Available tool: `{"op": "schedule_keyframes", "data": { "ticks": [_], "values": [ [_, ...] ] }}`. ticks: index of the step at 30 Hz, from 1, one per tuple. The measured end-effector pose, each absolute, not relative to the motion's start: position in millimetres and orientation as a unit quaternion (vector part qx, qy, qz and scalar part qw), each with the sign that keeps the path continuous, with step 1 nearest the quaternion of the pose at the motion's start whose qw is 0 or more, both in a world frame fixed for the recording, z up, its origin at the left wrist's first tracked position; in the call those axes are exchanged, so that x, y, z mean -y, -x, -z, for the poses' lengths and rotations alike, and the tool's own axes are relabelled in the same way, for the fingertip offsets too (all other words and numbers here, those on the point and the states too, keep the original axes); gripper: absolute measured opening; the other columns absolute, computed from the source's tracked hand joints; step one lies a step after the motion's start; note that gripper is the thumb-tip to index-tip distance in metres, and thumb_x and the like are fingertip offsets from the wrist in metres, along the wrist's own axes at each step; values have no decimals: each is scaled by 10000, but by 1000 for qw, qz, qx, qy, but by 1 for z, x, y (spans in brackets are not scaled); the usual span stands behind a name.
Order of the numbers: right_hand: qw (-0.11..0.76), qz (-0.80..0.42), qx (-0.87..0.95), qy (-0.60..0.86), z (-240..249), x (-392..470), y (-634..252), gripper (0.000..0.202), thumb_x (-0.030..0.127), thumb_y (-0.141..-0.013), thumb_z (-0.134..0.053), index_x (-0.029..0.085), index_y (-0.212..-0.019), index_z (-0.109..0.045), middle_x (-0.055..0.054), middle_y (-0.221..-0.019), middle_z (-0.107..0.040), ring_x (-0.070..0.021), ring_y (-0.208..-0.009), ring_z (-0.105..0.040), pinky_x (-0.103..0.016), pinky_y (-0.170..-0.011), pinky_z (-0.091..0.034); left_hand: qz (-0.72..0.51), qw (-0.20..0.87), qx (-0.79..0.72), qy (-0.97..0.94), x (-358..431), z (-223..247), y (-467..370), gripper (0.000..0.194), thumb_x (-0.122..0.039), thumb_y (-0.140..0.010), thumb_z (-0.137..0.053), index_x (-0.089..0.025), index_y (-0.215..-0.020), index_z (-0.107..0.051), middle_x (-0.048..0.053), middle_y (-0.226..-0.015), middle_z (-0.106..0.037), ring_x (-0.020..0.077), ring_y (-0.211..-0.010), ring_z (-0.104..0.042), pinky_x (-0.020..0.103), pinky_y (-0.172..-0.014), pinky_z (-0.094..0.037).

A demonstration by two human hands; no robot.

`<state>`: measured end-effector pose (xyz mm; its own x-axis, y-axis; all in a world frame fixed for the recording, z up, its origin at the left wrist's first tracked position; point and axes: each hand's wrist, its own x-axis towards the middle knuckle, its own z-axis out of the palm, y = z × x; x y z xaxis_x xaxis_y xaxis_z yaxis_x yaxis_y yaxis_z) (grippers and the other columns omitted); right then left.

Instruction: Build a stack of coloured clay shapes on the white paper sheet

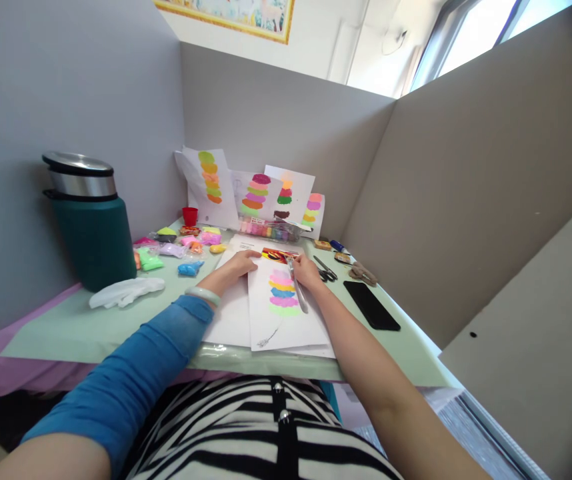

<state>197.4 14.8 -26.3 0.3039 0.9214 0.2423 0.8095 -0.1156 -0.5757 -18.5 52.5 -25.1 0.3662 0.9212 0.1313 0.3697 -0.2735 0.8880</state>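
A white sheet [266, 330] painted with stacked pink, yellow, blue and green bands lies before me on other papers. My right hand [307, 272] is closed around a metal fork [300, 293], its tines pointing away from me and its handle slanting over the painted bands. Just beyond the bands is a red and yellow printed piece [269, 254], partly covered by the fork and fingers. My left hand [240, 265] rests at the sheet's upper left edge, fingers extended toward the printed piece. Whether its fingertips press or grip the paper is hard to see.
Left stand a green flask [93, 233], a white crumpled glove-like item [127, 291], colourful clay packets [171, 249] and a red cup [190, 216]. Right lie scissors [326, 269] and a black phone [371, 305]. Painted sheets [223, 210] lean against the grey partition [276, 113].
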Motion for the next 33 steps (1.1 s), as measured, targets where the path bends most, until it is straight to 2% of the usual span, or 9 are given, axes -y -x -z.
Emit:
{"op": "schedule_keyframes", "data": {
  "ticks": [4, 10, 14, 20, 28, 33],
  "values": [
    [424, -141, 538, 715, 29, -17, -197, 121, 286, -834, -498, 196, -899, -545, -7, -645, -600, -143, -581, -547, -232, -545, -373, -338, 395, -450, -726, -42, 17, 17, 613, -148, -595, -587, -197, -1207, -588, 7, -780, -608, 117, -579, -493, 198, -477, -354],
    [538, -310, 489, 613, 25, -13, -194, 124, 198, -801, -528, 203, -923, -506, 58, -516, -493, -72, -382, -386, -180, -388, -273, -316, 393, -432, -748, -37, 14, 17, 528, -120, -605, -538, -173, -1117, -653, -26, -583, -513, 104, -478, -411, 223, -455, -295],
    [546, -399, 480, 558, 22, -10, -197, 61, 162, -772, -532, 191, -801, -486, 61, -499, -472, -52, -355, -337, -172, -339, -211, -318, 383, -445, -744, -42, 17, 16, 474, -136, -598, -554, -173, -1055, -676, -7, -645, -562, 118, -523, -453, 225, -472, -321],
    [568, -456, 452, 515, 23, -14, -201, 100, 179, -784, -504, 176, -691, -464, 25, -495, -507, -57, -362, -376, -177, -316, -218, -307, 370, -461, -746, -43, 17, 15, 484, -111, -581, -552, -180, -1042, -684, 6, -754, -622, 126, -592, -494, 215, -503, -344],
    [604, -448, 412, 513, 18, -12, -199, 58, 162, -766, -531, 174, -737, -483, -5, -543, -579, -62, -373, -400, -170, -331, -255, -303, 373, -464, -744, -38, 14, 11, 486, -110, -531, -638, -188, -1006, -703, -9, -689, -606, 146, -606, -515, 217, -516, -355],
    [617, -431, 406, 519, 16, -10, -199, 54, 181, -775, -531, 179, -757, -480, -11, -573, -611, -63, -378, -434, -168, -339, -280, -286, 365, -467, -753, -37, 11, 12, 479, -88, -563, -582, -172, -1020, -694, -8, -684, -605, 141, -594, -512, 218, -514, -345]
  ]
}}
